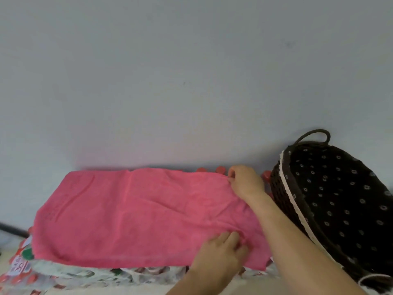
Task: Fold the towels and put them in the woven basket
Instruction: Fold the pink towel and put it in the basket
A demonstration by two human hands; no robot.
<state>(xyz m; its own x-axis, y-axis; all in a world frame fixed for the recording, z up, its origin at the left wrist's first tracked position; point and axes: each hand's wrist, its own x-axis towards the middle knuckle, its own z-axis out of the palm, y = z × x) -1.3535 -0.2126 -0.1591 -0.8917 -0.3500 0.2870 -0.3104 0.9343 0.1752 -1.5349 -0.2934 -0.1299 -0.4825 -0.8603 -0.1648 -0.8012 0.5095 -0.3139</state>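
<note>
A pink towel (136, 211) lies spread flat over shrink-wrapped packs of red-capped bottles. My right hand (244, 183) pinches the towel's far right corner against the wall side. At the near right edge, my left hand (221, 252) grips a bunched fold of the same towel. The dark woven basket (282, 194) stands tilted at the right, beside the towel; its lining is black with small white flowers and a white trim. My right forearm crosses in front of the basket's left wall.
A plain grey wall (191, 81) rises directly behind the towel. Red bottle caps (220, 169) show along the wall beyond the towel. Plastic-wrapped bottle packs (70, 275) stick out at the lower left. A dark cable or pipe (12, 229) runs at the far left.
</note>
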